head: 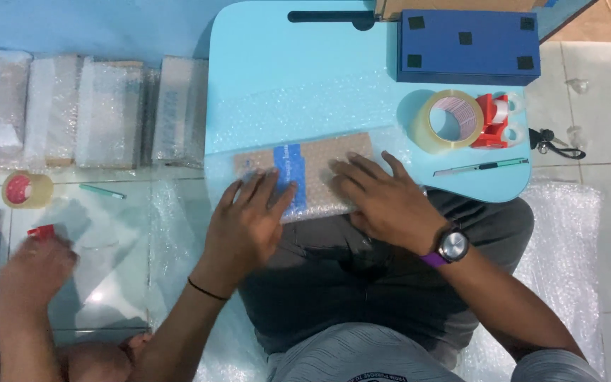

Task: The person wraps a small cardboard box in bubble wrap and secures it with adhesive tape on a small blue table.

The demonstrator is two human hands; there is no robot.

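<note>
The person's lap, in dark grey trousers [334, 283], lies nearest the camera, with the near edge of the light blue lap worktop [284, 64] resting just above it. On that near edge lies the flat brown cardboard parcel with a blue band [302, 170], lengthwise from left to right, under a sheet of clear bubble wrap [298, 106] that extends back across the worktop.

Left hand [245, 219]: flat on the left half of the parcel, fingers spread and pressed down on the wrap, pinching nothing. A thin black band sits on this wrist.

Right hand [387, 201]: flat on the right half, fingers spread and pressing down, holding nothing. A wristwatch with a purple strap [450, 246] sits on this wrist.

Progress, as a judgement: the parcel is laid on the wrap and partly covered; the wrap is being held flat against it. No tape shows on the wrap, so closing and sealing appear not yet done. The roll of clear packing tape [447, 120], the red tape dispenser [493, 120] and the slim green-and-black utility knife [482, 167] lie untouched on the right of the worktop, apart from both hands. A dark blue rectangular box [468, 46] stands at the far right corner.

On the floor at left, a row of bubble-wrapped packages [79, 110] stands, seemingly finished. Another person's hand [33, 272] works at lower left, near a second tape roll [26, 189]
</note>
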